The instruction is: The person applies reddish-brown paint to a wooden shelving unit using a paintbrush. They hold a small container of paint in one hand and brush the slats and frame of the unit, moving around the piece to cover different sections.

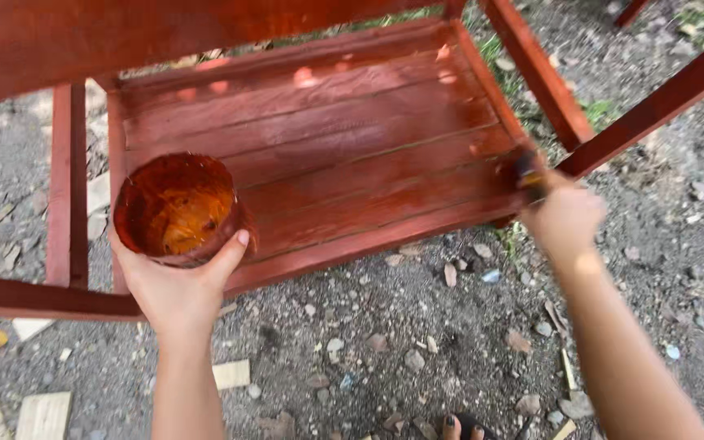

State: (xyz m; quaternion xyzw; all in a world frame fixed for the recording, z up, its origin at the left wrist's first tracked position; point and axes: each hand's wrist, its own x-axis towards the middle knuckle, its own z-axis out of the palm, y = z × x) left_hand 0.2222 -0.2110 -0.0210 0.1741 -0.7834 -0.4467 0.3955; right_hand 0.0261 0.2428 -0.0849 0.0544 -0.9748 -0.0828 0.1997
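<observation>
My left hand (179, 287) grips a round cup of reddish-brown stain (177, 208) from below, holding it over the near left corner of a red-brown slatted wooden shelf (327, 138). My right hand (565, 218) is closed on a paintbrush (525, 173) whose bristles press against the shelf's near right corner, beside a slanting wooden leg (653, 106). The brush handle is mostly hidden inside my fist.
The shelf belongs to a red-stained wooden frame, with a top board (124, 37) at upper left and rails (42, 300) at left. Gravel ground (385, 342) with pale wood offcuts (42, 414) lies below. A toe (451, 427) shows at the bottom edge.
</observation>
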